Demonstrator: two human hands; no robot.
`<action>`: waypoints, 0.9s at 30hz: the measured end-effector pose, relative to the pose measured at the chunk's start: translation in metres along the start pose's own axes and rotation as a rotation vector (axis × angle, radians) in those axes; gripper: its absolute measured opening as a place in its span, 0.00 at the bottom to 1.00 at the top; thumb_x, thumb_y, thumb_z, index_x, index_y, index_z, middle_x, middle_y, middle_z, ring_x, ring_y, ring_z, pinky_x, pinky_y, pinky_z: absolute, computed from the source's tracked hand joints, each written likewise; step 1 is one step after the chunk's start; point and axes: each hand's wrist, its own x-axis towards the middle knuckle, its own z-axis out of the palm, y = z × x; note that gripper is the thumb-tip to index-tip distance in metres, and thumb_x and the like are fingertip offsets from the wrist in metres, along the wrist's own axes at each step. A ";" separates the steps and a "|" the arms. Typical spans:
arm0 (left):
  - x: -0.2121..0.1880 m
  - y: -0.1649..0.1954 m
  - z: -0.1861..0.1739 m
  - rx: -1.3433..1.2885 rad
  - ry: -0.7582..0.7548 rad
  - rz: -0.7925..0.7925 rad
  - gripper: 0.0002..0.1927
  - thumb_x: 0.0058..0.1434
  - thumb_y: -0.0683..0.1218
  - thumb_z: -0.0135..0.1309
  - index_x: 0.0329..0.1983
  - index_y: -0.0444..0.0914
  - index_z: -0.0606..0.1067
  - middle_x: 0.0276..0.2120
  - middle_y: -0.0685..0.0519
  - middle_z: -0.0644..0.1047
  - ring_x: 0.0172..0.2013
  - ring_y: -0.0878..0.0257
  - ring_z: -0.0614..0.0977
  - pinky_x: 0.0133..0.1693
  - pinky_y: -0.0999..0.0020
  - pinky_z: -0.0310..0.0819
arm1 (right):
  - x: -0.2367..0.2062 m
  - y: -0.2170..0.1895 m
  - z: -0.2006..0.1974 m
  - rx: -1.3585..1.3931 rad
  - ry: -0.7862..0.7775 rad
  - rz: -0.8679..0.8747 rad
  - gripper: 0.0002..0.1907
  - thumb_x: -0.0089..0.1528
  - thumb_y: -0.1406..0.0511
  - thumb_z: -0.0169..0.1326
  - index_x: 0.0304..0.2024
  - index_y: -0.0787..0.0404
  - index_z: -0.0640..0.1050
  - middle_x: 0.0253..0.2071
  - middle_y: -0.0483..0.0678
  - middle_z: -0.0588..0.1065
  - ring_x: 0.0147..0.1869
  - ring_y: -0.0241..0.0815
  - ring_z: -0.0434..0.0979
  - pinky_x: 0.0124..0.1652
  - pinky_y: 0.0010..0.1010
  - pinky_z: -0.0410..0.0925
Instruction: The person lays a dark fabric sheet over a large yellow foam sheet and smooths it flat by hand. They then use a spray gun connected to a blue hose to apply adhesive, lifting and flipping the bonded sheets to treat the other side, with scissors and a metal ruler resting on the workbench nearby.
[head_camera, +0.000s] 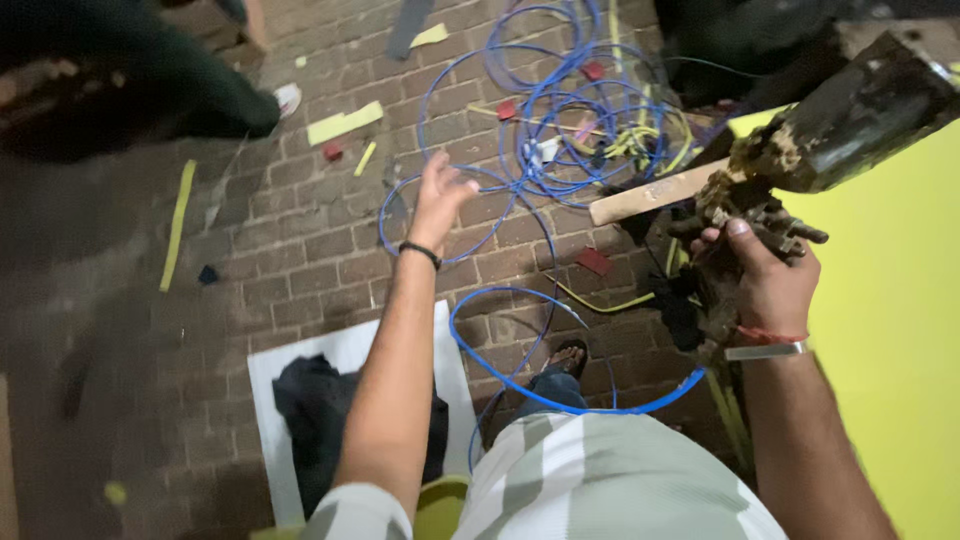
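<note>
Over the brick floor, the left hand (440, 195) reaches out empty, fingers spread, above the tangled blue cable coils (560, 110) with a pale wooden stick (650, 193) beside them, while the right hand (765, 275) clutches a dirty, knobbly brown metal fitting (745, 215), likely heavy and rigid, best gripped around its body, against the yellow wall (890, 300).

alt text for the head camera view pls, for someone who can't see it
Seen from above, the right hand grips a dirty, corroded clump beside a yellow panel, while the open left hand reaches out over blue cable coiled on a brick floor. A dark cloth lies on a white sheet.
</note>
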 end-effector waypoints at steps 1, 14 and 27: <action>-0.011 0.003 0.010 0.001 -0.171 -0.097 0.40 0.57 0.45 0.64 0.70 0.35 0.61 0.59 0.45 0.72 0.61 0.54 0.73 0.60 0.60 0.70 | -0.004 -0.001 -0.005 -0.010 0.051 -0.033 0.09 0.69 0.75 0.57 0.49 0.70 0.73 0.42 0.54 0.76 0.44 0.48 0.82 0.45 0.46 0.79; -0.161 0.064 0.197 0.638 -1.371 -0.048 0.21 0.65 0.58 0.58 0.28 0.36 0.81 0.20 0.56 0.76 0.25 0.69 0.74 0.30 0.68 0.68 | -0.047 -0.164 -0.224 -0.052 0.693 -0.445 0.06 0.65 0.73 0.61 0.42 0.69 0.77 0.34 0.51 0.78 0.32 0.41 0.80 0.30 0.35 0.77; -0.186 0.074 0.299 0.680 -1.185 -0.195 0.14 0.50 0.50 0.71 0.27 0.37 0.80 0.18 0.60 0.73 0.22 0.72 0.70 0.26 0.72 0.63 | -0.109 -0.192 -0.334 -0.303 0.738 -0.336 0.09 0.63 0.70 0.65 0.33 0.66 0.76 0.27 0.48 0.76 0.24 0.38 0.75 0.25 0.29 0.71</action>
